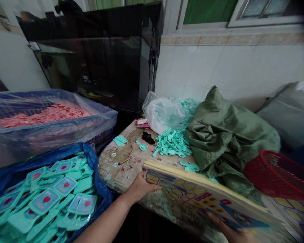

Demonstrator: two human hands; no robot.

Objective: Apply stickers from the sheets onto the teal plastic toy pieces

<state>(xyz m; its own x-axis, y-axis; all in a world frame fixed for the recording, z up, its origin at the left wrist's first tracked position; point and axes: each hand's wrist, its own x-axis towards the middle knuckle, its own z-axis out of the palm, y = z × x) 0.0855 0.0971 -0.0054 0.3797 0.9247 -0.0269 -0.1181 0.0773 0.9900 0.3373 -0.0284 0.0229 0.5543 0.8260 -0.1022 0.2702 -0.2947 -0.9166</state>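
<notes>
A thick stack of printed sticker sheets [190,192] stands tilted on its edge over the front of the worktable. My left hand [142,187] is closed on its left end, the thumb lying across the printed face. Lower down at the right, my right hand [228,227] grips the same stack, partly blurred and cut off by the frame's bottom. Behind the stack lies a heap of small turquoise plastic pieces [172,143]. A few loose turquoise pieces [190,166] lie close to the stack's top edge.
At left are a blue-lined container [91,158] of turquoise paddles with heart stickers and a plastic-lined crate [101,126] of pink pieces. A green sack [218,131], red basket [276,179] and more printed sheets [288,209] are right. A dark tank [91,67] stands behind.
</notes>
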